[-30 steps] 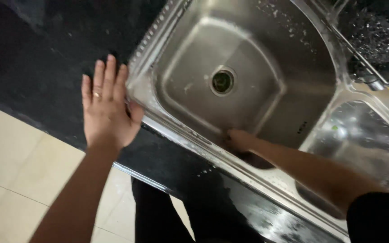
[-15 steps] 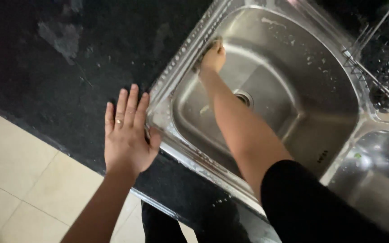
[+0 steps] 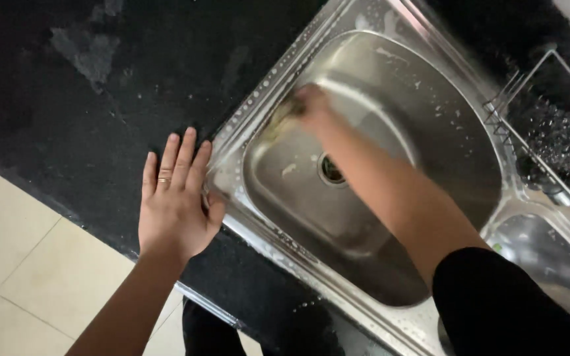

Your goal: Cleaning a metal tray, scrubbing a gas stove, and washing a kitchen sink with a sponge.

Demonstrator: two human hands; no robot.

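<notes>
My left hand [image 3: 174, 198] lies flat and open on the black countertop [image 3: 100, 99], a ring on one finger, its thumb against the rim of the stainless steel sink [image 3: 232, 151]. My right hand [image 3: 311, 105] is blurred inside the main basin, against the left wall. It presses a yellowish sponge [image 3: 280, 118] onto the steel. Soapy streaks and foam spots cover the basin wall. The drain [image 3: 330, 169] sits in the basin floor just beside my forearm.
A wire dish rack [image 3: 549, 125] stands at the right past the basin. A smaller second basin [image 3: 542, 257] lies lower right. Cream floor tiles [image 3: 21, 264] show below the counter edge. Wet smears mark the counter.
My right hand swept from the basin's near wall up to the far left corner, then slid back a little along the left wall. My left hand stayed planted on the counter.
</notes>
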